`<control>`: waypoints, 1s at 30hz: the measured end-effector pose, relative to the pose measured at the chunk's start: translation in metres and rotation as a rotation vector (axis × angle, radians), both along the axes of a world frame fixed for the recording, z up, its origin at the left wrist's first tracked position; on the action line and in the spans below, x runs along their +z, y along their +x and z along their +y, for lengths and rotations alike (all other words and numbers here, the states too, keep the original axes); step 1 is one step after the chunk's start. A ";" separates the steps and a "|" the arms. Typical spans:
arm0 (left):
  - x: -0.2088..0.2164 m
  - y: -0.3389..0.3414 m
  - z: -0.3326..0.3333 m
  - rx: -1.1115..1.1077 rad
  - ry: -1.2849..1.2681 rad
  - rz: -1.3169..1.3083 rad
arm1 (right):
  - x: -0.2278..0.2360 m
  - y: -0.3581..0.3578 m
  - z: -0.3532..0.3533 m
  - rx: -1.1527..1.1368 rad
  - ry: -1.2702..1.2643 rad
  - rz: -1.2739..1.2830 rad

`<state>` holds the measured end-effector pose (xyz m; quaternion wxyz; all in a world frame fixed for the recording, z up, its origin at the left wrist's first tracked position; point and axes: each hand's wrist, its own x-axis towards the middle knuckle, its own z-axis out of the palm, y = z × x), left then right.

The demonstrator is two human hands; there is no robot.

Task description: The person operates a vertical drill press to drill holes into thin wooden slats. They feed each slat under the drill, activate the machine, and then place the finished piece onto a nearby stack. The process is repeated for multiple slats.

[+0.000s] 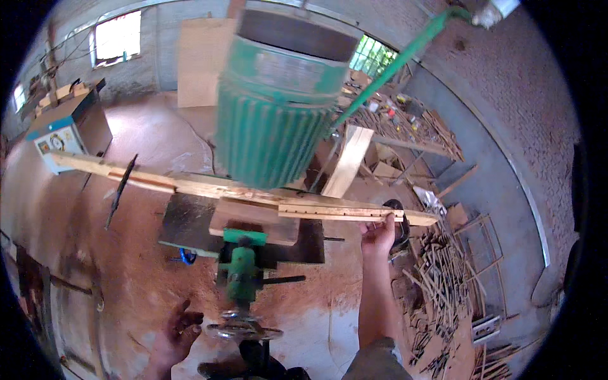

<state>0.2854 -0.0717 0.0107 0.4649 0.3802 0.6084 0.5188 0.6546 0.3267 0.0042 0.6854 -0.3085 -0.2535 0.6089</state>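
My right hand [378, 233] is closed around the right end of a narrow wooden strip [335, 212] with a row of small dark holes. That strip lies along the front of a longer wooden board [120, 172] that crosses the machine below its green ribbed motor [272, 133]. Behind a green clamp [242, 269] stands a wooden block [253, 221], next to the strip's left part. My left hand [179, 334] hangs low, fingers apart and slightly bent, with nothing in it. Just right of it is a metal handwheel [246, 329]. The motor hides the middle of the machine.
A dark lever [284, 279] sticks out right of the clamp. Heaps of thin wood offcuts [437, 291] lie at the right. An upright plank [348, 161] leans behind the boards. A box-shaped machine [69, 130] stands far left. Sawdust covers the floor [133, 266].
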 end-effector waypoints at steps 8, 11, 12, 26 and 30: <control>0.008 -0.035 -0.122 -0.095 0.161 -0.227 | 0.048 -0.224 -0.256 0.715 0.209 0.117; 0.010 -0.056 -0.190 -0.019 0.115 -0.397 | 0.046 -0.311 -0.365 0.942 0.417 0.055; 0.003 -0.066 -0.213 0.068 0.174 -0.595 | 0.050 -0.339 -0.403 1.037 0.481 0.041; -0.054 -0.159 -0.468 1.366 0.772 -1.070 | -0.036 -0.518 -0.689 1.754 0.929 -0.492; -0.052 -0.222 -0.537 1.680 0.696 -0.780 | -0.081 -0.564 -0.708 1.805 0.703 -0.493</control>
